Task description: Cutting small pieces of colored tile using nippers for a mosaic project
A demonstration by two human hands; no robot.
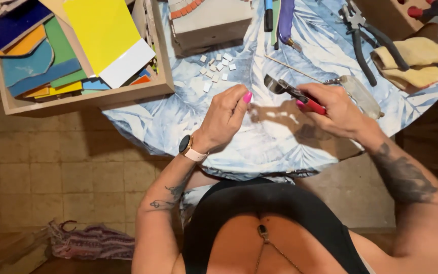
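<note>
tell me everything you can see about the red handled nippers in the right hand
The nippers are a small metal hand tool with red-coated handles and a shiny round steel cutting head. The right hand grips the handles, hiding most of them; the head pokes out toward the left hand, pointing up and left. The tool is held above the blue leaf-patterned tablecloth, casting a shadow on it. Whether the head is pinching anything cannot be told.

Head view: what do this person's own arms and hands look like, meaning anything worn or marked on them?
Both forearms are bare, with no sleeves. The left hand has bright pink nail polish, and its wrist carries a round dark-faced watch on a pale pink band. A thin line tattoo runs along the left forearm. The right hand leads to a forearm with a large dark shaded tattoo.
</note>
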